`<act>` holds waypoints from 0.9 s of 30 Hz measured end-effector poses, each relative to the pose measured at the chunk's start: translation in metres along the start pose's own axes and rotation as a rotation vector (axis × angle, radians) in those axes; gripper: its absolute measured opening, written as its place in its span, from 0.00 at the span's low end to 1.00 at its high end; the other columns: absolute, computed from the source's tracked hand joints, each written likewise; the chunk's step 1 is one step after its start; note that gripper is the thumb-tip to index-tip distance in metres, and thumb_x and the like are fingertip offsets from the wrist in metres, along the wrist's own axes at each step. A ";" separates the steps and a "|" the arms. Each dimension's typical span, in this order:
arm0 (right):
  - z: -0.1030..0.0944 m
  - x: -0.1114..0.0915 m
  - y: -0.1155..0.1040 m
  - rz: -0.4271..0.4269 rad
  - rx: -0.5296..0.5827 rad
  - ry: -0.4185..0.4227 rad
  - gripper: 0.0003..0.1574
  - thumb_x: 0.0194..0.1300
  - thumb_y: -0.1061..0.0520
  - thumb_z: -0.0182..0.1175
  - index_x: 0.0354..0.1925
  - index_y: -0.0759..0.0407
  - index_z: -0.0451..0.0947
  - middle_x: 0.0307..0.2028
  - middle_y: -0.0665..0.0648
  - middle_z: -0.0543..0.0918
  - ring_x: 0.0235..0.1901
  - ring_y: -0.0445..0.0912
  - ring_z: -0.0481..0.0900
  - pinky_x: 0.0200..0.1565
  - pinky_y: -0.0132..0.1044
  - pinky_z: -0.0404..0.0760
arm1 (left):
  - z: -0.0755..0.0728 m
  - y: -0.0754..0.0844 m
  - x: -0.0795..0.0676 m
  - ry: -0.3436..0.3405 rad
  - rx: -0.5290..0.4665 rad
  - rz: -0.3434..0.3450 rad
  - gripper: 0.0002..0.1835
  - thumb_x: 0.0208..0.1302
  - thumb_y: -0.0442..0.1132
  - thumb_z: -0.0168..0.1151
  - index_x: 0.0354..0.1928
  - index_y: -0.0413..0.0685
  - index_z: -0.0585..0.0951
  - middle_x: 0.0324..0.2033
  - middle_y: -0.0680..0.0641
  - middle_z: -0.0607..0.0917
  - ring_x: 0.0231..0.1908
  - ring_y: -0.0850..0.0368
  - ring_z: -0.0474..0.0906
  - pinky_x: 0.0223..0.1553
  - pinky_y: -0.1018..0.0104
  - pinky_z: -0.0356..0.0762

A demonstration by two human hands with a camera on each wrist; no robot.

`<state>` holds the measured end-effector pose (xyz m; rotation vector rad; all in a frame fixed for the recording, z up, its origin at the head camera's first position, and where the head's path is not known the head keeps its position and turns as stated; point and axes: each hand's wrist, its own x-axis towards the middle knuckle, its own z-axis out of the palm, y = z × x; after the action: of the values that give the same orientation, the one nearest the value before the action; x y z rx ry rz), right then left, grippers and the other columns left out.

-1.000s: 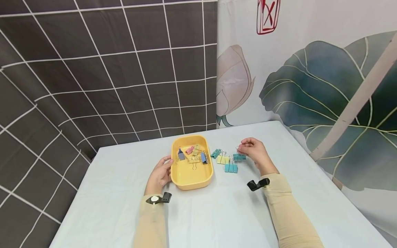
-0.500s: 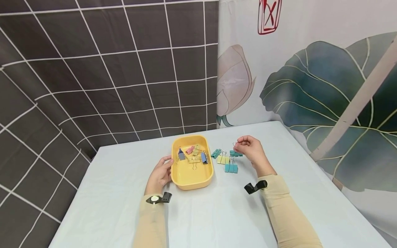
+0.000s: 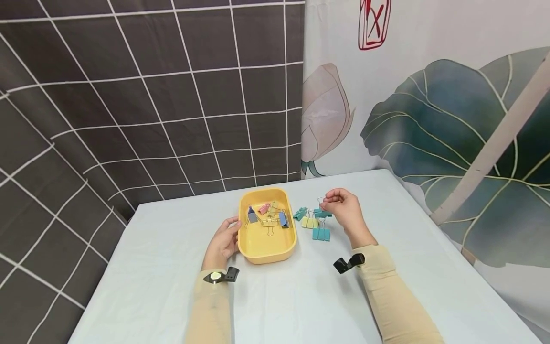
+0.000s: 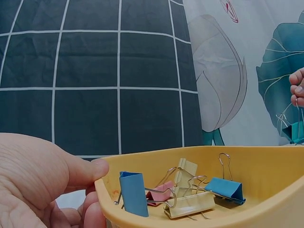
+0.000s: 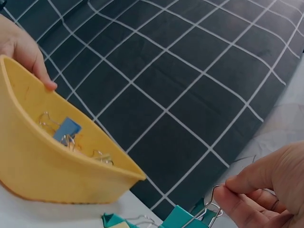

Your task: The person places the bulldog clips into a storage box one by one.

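In the head view my left hand grips the left rim of a yellow tray. The left wrist view shows the thumb over the rim and the other fingers outside the wall. Inside lie several binder clips: a blue one standing at the near end, a pink one, two pale yellow ones and another blue one. To the right of the tray, my right hand pinches the wire handle of a teal binder clip, whose body hangs below the fingertips.
Close to the tray's right side, a small teal clip, a yellow clip and a larger teal clip lie on the white table. Behind the table hang a dark grid-patterned cloth and a lotus-print curtain.
My right hand has moved left toward the tray, carrying the teal binder clip by its handle. The left hand and the tray have stayed in place.
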<state>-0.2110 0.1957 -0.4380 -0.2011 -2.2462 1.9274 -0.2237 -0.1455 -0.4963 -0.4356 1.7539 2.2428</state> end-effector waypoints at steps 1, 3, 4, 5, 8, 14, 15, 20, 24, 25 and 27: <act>0.002 -0.001 0.000 -0.004 -0.001 0.002 0.15 0.62 0.71 0.67 0.46 0.67 0.75 0.40 0.61 0.79 0.37 0.46 0.83 0.41 0.32 0.85 | 0.000 0.000 0.000 0.000 0.000 -0.002 0.19 0.77 0.42 0.55 0.66 0.53 0.72 0.50 0.42 0.81 0.31 0.61 0.77 0.29 0.70 0.79; 0.006 -0.002 -0.001 -0.012 -0.001 0.002 0.15 0.63 0.70 0.67 0.47 0.67 0.75 0.40 0.61 0.79 0.37 0.46 0.83 0.41 0.32 0.85 | 0.000 0.000 0.000 -0.005 0.003 -0.003 0.19 0.77 0.42 0.55 0.67 0.52 0.71 0.50 0.42 0.81 0.32 0.62 0.77 0.29 0.71 0.79; 0.008 -0.003 -0.002 -0.016 0.000 0.002 0.15 0.63 0.70 0.67 0.47 0.67 0.75 0.41 0.61 0.80 0.37 0.46 0.83 0.42 0.32 0.85 | -0.001 -0.001 0.000 -0.005 0.002 -0.003 0.19 0.77 0.42 0.55 0.67 0.52 0.71 0.50 0.42 0.81 0.31 0.62 0.77 0.29 0.71 0.79; 0.009 -0.004 -0.003 -0.019 0.000 0.001 0.14 0.63 0.69 0.67 0.47 0.66 0.75 0.41 0.61 0.80 0.37 0.46 0.83 0.42 0.32 0.85 | -0.001 -0.001 0.000 -0.006 0.001 -0.002 0.19 0.77 0.42 0.55 0.67 0.52 0.71 0.50 0.42 0.81 0.31 0.62 0.77 0.29 0.71 0.79; 0.015 -0.006 -0.006 -0.021 0.000 -0.006 0.14 0.63 0.69 0.66 0.46 0.66 0.76 0.41 0.61 0.80 0.38 0.47 0.84 0.41 0.32 0.85 | -0.002 -0.001 0.000 -0.005 -0.007 -0.001 0.19 0.77 0.43 0.55 0.66 0.52 0.71 0.49 0.42 0.81 0.31 0.62 0.78 0.28 0.71 0.79; 0.028 -0.008 -0.011 -0.019 0.002 -0.034 0.14 0.62 0.70 0.67 0.45 0.66 0.76 0.40 0.61 0.80 0.37 0.47 0.83 0.41 0.33 0.85 | -0.003 0.000 0.001 0.004 -0.020 -0.007 0.19 0.76 0.43 0.56 0.66 0.53 0.72 0.52 0.41 0.81 0.33 0.61 0.80 0.30 0.70 0.81; 0.030 -0.009 -0.012 -0.018 0.009 -0.040 0.14 0.62 0.70 0.67 0.45 0.65 0.76 0.40 0.61 0.80 0.37 0.47 0.83 0.41 0.33 0.85 | -0.003 0.000 0.001 0.003 -0.019 -0.006 0.19 0.77 0.43 0.56 0.66 0.54 0.72 0.52 0.41 0.81 0.33 0.61 0.80 0.31 0.70 0.81; 0.042 -0.011 -0.015 -0.015 0.039 -0.071 0.14 0.61 0.70 0.68 0.44 0.65 0.76 0.40 0.61 0.80 0.37 0.48 0.83 0.42 0.34 0.86 | -0.003 0.000 0.001 0.001 -0.014 -0.007 0.18 0.77 0.43 0.55 0.65 0.55 0.72 0.52 0.41 0.81 0.33 0.61 0.79 0.30 0.70 0.81; 0.049 -0.012 -0.017 -0.015 0.059 -0.081 0.14 0.61 0.70 0.69 0.44 0.65 0.76 0.39 0.60 0.80 0.37 0.48 0.83 0.42 0.34 0.86 | -0.002 -0.001 0.001 -0.009 -0.013 -0.010 0.19 0.77 0.43 0.55 0.67 0.54 0.71 0.53 0.40 0.80 0.32 0.61 0.78 0.29 0.71 0.80; 0.051 -0.012 -0.017 -0.014 0.061 -0.083 0.14 0.61 0.70 0.69 0.44 0.65 0.76 0.39 0.60 0.80 0.37 0.47 0.83 0.42 0.34 0.85 | -0.002 -0.001 0.001 -0.011 -0.014 -0.010 0.20 0.77 0.43 0.55 0.67 0.54 0.71 0.53 0.40 0.80 0.33 0.61 0.78 0.29 0.71 0.80; 0.054 -0.013 -0.018 -0.014 0.068 -0.088 0.14 0.61 0.70 0.69 0.43 0.66 0.77 0.39 0.60 0.80 0.37 0.48 0.84 0.41 0.34 0.85 | -0.002 -0.001 0.001 -0.014 -0.016 -0.009 0.20 0.77 0.43 0.55 0.67 0.53 0.71 0.54 0.39 0.80 0.33 0.61 0.79 0.30 0.70 0.80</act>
<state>-0.2098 0.1382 -0.4284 -0.0921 -2.2249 2.0396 -0.2242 -0.1473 -0.4982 -0.4291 1.7244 2.2499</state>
